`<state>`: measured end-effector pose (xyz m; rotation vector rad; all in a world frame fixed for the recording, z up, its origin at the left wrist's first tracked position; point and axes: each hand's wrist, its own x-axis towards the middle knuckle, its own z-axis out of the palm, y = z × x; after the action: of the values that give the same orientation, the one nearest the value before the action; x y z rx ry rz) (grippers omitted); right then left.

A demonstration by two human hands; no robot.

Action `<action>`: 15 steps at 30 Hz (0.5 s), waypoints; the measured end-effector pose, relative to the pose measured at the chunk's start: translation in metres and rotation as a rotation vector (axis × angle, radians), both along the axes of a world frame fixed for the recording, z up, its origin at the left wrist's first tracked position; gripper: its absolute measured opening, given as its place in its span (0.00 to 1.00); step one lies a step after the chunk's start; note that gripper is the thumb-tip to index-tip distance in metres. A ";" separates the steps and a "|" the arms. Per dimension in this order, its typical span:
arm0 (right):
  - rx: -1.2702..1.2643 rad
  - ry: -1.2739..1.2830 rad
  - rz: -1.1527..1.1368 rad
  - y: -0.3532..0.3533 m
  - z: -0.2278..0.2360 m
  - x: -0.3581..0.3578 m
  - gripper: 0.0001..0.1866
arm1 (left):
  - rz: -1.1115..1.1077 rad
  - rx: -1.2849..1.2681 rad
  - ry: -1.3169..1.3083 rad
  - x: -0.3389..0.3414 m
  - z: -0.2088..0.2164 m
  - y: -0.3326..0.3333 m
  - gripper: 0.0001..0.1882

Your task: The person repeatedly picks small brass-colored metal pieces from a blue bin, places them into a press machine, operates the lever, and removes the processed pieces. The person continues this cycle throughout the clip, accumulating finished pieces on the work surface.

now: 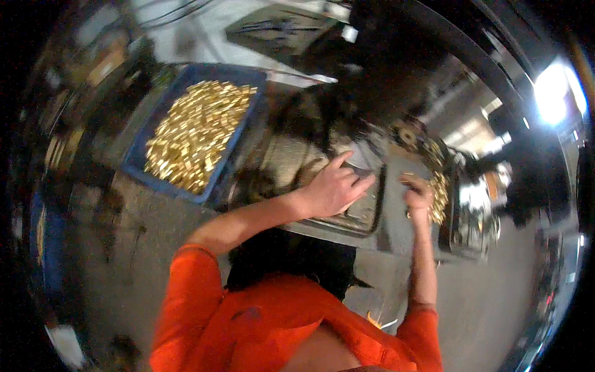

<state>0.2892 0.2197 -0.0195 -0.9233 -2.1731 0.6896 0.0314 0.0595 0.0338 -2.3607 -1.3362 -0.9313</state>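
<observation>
My left hand [338,188] is over a metal tray [377,217] set in the bench, its fingers spread with nothing visible in them. To its right, my right hand [419,194] is above the grey bench top [395,235], its fingers curled in. Motion blur hides what they hold, if anything. Just beyond that hand lies a pile of small brass-coloured pieces [440,198]. At the left stands a blue bin [207,197], heaped with many short brass-coloured cylinders [198,133].
Dark machinery [316,115] rises behind the tray. A greenish-grey panel [279,30] is at the far side. At the right end of the bench are cluttered pale items [477,201]. A bright lamp [551,93] shines at upper right. Grey floor [496,297] shows at lower right.
</observation>
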 end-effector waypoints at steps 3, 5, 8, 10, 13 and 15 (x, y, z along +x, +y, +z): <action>-0.077 -0.099 -0.328 0.108 -0.036 0.077 0.24 | 0.162 0.026 -0.196 -0.061 0.000 -0.022 0.15; 0.203 -0.552 -0.456 0.143 -0.039 0.085 0.21 | 0.354 0.018 -0.291 -0.118 -0.003 -0.045 0.13; 0.007 -0.727 -0.549 0.180 -0.058 0.130 0.25 | 0.806 -0.465 -0.664 -0.182 0.022 -0.076 0.15; -0.072 -0.786 -0.716 0.190 -0.066 0.141 0.23 | 0.907 -0.286 -0.431 -0.237 0.002 -0.087 0.14; -0.090 -0.629 -0.601 0.172 -0.054 0.107 0.22 | 0.945 -0.285 -0.269 -0.294 -0.029 -0.091 0.13; 0.182 -0.598 -0.552 0.161 -0.059 0.118 0.23 | 1.039 -0.445 -0.163 -0.298 -0.031 -0.067 0.12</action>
<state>0.4075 0.3811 -0.0786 -1.6919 -2.2406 -0.0696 -0.2669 -0.0071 0.0024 -1.3968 -2.6175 -0.5113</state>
